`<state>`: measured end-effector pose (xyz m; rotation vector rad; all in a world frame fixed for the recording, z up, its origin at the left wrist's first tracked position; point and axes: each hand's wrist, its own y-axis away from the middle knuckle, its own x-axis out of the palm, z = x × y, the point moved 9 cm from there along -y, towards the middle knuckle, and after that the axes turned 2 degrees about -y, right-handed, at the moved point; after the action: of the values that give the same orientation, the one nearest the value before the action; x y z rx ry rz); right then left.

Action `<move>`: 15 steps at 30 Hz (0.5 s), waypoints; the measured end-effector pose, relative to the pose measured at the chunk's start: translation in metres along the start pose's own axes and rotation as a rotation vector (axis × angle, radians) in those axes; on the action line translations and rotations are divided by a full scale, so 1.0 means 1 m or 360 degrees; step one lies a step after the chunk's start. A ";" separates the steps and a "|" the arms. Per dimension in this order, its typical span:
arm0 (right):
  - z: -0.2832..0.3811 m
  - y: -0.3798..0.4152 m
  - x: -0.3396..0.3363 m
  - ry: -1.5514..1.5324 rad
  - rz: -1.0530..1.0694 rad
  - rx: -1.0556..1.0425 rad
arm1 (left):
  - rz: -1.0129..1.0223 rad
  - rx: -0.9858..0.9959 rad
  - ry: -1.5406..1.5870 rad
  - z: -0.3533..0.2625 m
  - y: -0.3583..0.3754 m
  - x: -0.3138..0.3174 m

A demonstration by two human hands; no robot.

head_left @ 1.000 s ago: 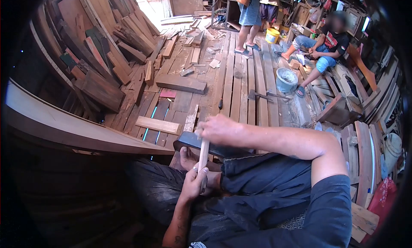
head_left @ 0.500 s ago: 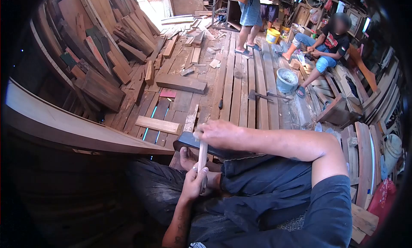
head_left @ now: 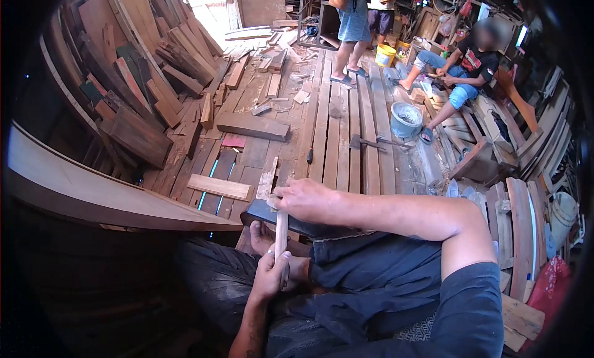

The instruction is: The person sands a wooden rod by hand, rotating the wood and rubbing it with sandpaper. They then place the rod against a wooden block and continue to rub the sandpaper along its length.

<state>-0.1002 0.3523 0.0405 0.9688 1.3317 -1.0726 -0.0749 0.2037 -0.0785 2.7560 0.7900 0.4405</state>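
A slim, pale wooden strip stands nearly upright in front of me, between my two hands. My left hand is closed around its lower part, thumb along the wood. At the upper end, my right hand has its fingers curled over the strip; a small tan edge shows by the fingertips, and I cannot tell what it is. Just behind the strip lies a dark, smooth-topped block, partly covered by my right hand and forearm. My bare foot rests beside the strip, below the block.
A light board and a thick plank lie on the slatted floor. A hatchet lies near a bucket. One person sits at right; others stand farther back. Leaning planks line the left side.
The view has shifted slightly, so the scene sits a little farther left. Both hands and the strip appear slightly lower and keep nearly the same pose.
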 end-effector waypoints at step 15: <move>-0.004 -0.008 -0.005 0.0040 -0.0103 -0.0011 | -0.0011 -0.0026 -0.0085 -0.006 0.006 0.000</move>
<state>-0.1084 0.3547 0.0458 0.9423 1.3944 -1.1071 -0.0741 0.1995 -0.0709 2.7369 0.7792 0.3687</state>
